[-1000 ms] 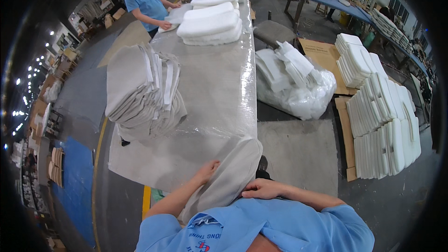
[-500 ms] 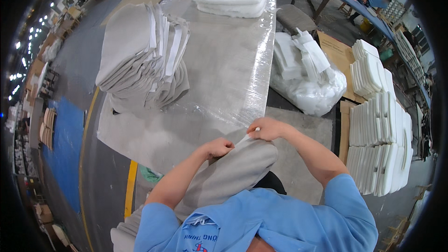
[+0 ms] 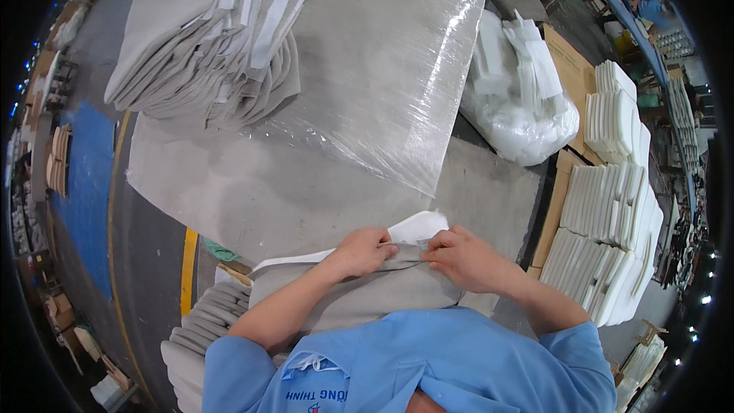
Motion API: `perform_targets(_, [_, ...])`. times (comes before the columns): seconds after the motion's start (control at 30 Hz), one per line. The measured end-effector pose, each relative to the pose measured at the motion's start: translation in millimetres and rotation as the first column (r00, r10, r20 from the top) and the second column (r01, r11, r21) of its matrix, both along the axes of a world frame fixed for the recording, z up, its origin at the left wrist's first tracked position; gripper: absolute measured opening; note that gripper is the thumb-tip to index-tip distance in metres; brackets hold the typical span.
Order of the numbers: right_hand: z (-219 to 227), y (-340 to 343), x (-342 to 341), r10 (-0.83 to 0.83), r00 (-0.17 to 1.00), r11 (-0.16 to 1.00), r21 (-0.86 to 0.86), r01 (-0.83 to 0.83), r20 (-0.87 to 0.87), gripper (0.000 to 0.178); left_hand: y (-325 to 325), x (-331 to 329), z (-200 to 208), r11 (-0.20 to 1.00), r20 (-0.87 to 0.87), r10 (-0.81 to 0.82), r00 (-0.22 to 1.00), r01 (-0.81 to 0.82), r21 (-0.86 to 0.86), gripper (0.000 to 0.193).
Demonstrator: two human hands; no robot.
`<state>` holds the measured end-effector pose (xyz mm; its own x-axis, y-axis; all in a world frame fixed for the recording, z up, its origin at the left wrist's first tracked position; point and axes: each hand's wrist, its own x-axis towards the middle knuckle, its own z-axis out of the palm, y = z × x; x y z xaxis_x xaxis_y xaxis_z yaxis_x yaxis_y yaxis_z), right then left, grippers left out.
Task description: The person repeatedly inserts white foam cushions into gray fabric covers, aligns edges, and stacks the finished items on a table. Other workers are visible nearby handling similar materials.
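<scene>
1. At six o'clock, closest in, a blue shirt [image 3: 428, 367] fills the lower edge, with both bare forearms reaching up from it.
2. Just above, the left hand [image 3: 361, 251] pinches the top edge of a grey cloth cover [image 3: 367, 298], fingers curled over the seam.
3. The right hand [image 3: 462, 258] grips the same edge just beside it, fingers closed on the cloth; a white pad [image 3: 417, 227] sticks out between the two hands.
4. At seven o'clock, a pile of grey covers [image 3: 202, 321] lies low beside the person.
5. Beyond the hands, a table [image 3: 252, 191] wrapped in clear plastic film [image 3: 390, 84].
6. At eleven o'clock, a stack of folded grey covers [image 3: 206, 46].
7. At two o'clock, a plastic bag of white pads [image 3: 520, 99].
8. At three o'clock, rows of white pads [image 3: 612, 214] stand stacked.
</scene>
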<state>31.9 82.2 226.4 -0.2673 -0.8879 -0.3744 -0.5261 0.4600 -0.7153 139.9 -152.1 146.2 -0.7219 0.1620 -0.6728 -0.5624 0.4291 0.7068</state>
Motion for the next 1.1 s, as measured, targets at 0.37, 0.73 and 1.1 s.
perform_targets(0.37, [-4.9, 2.4, -21.6, -0.341, 0.895, 0.94, 0.068, 0.336, 0.288, 0.019, 29.5, 16.1, 9.8, 0.964, -0.694, 0.166, 0.701, -0.264, -0.036, 0.012])
perform_targets(0.73, [-46.1, -56.5, -63.1, -0.044, 0.97, 0.888, 0.454, -0.071, 0.238, 0.037, 35.0, 21.9, 3.2, 0.963, -0.835, 0.052, 0.548, -0.249, -0.103, 0.015])
perform_targets(1.1, [-76.8, -59.2, -42.1, -0.001, 0.957, 0.986, 0.16, -0.047, 0.29, 0.016, 29.4, 12.1, 4.9, 0.954, -0.383, 0.255, 0.888, -0.297, -0.052, 0.019])
